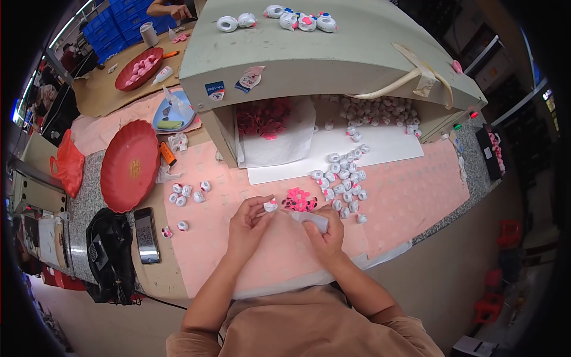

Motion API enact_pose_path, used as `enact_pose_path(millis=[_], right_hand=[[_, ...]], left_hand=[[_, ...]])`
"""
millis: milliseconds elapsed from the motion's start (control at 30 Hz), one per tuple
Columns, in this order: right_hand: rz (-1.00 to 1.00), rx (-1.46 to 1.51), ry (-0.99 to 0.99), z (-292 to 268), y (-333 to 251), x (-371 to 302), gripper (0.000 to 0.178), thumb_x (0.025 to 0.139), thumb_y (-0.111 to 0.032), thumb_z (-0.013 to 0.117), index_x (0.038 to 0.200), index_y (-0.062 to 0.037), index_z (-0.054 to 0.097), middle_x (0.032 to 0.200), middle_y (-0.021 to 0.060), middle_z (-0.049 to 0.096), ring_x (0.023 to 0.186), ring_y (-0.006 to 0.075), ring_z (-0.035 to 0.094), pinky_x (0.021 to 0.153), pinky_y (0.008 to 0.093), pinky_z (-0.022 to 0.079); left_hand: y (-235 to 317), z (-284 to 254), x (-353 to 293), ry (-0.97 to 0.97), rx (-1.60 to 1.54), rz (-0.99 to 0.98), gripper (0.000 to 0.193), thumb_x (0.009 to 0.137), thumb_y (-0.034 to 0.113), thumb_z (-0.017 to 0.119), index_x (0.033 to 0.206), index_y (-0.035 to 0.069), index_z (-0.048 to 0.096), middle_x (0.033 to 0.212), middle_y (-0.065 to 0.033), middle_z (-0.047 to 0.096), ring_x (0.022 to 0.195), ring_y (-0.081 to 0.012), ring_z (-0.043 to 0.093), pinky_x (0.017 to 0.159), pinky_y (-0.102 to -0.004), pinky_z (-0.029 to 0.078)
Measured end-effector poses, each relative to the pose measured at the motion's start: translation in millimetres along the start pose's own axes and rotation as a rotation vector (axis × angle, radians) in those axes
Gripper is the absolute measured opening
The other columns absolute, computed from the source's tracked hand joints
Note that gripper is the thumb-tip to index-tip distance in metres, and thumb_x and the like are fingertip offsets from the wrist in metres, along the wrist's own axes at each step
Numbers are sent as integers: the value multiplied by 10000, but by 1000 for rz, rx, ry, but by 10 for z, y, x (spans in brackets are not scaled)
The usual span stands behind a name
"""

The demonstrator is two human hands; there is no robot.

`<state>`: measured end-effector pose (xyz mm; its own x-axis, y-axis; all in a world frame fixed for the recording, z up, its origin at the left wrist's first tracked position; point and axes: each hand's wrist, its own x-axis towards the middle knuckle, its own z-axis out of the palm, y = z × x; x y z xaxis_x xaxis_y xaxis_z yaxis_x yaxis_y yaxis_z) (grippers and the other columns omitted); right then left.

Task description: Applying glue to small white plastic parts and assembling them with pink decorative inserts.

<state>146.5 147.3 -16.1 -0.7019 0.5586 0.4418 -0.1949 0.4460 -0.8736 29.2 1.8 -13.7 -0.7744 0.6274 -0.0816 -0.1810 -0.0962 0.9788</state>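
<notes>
Between the fingertips of my left hand (245,226) is a small white figure head (270,206) with a touch of pink on it. My right hand (329,237) is closed around a small translucent squeeze bottle (317,222), its narrow tip turned toward the figure head. Whether the tip touches the head is too small to tell. Just beyond both hands lies a heap of small pink and dark pieces (301,200). More white figure heads (342,177) are spread to the right of that heap, and a smaller group of heads (185,194) sits to the left.
A grey-green metal booth (279,56) stands across the back, with pink pieces (264,117) and many white heads inside. On the left are a red scalloped tray (128,169), a blue dish (172,113), an orange lighter (168,153), a phone (146,235) and a black bag (110,256).
</notes>
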Motion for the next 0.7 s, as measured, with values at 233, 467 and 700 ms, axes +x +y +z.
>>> enact_pose_path(millis=[233, 467, 700], right_hand=[[-19, 0, 12, 0, -14, 15, 205, 794, -85, 723, 914, -3, 578, 773, 100, 571, 643, 197, 535, 572, 296, 427], [64, -10, 47, -11, -7, -2, 170, 817, -107, 702, 876, -7, 579, 750, 92, 551, 633, 181, 533, 570, 290, 422], [81, -16, -34, -25, 13, -27, 178, 831, -110, 694, 890, -6, 563, 750, 79, 555, 645, 155, 535, 589, 278, 425]], left_hand=[[6, -2, -4, -20, -19, 3, 314, 870, -97, 558, 1168, -27, 485, 1252, -140, 563, 1108, -170, 579, 936, -265, 490], [1, -9, -11, -14, -39, 4, 310, 865, -98, 566, 1158, -28, 495, 1215, -131, 582, 1093, -161, 585, 928, -253, 490], [-64, -20, -9, 14, 30, -16, 381, 877, -56, 588, 1250, -5, 527, 1125, -94, 623, 1037, -131, 597, 890, -240, 491]])
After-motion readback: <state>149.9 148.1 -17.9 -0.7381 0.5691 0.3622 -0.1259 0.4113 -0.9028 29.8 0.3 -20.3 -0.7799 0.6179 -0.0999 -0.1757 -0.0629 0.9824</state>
